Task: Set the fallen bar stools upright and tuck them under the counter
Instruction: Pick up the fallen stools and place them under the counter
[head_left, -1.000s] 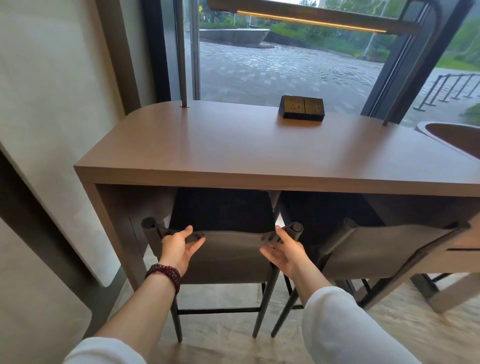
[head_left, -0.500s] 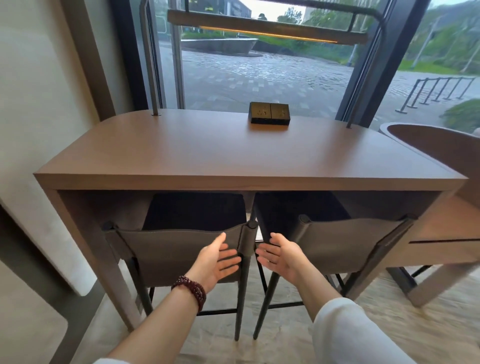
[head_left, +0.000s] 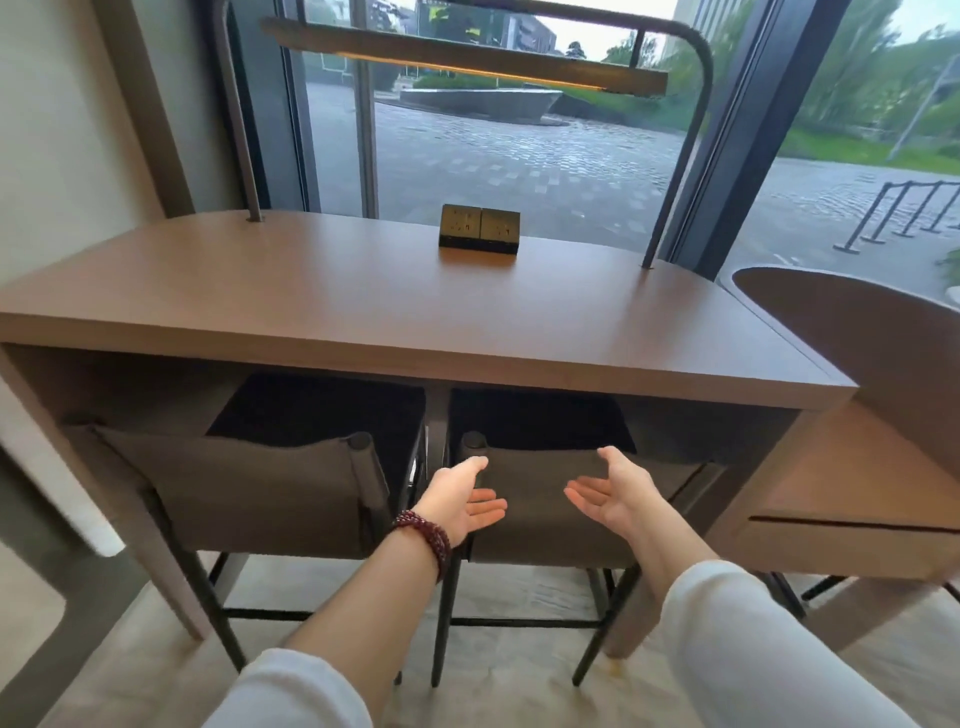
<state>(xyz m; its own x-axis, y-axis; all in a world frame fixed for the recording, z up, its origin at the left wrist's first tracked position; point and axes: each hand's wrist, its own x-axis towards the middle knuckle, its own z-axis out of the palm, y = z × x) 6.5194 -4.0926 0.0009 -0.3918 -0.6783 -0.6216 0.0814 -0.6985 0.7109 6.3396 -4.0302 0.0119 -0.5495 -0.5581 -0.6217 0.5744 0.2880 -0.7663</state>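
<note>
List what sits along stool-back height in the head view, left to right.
left stool → left hand → right hand, both open in front of the right stool → neighbouring table.

Tall window (head_left: 519, 156), lit lamp bar (head_left: 467, 57), pale floor (head_left: 519, 696)

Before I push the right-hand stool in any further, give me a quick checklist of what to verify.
1. Grey fabric-backed right stool upright: ok.
2. Matching left stool upright, seat under the brown wooden counter: ok.
3. Left hand and right hand open in front of the right stool's backrest: ok.
4. Hands gripping it: not ok.
5. Gap between the stools: ok, narrow.
6. Right stool fully tucked: cannot tell.
</note>
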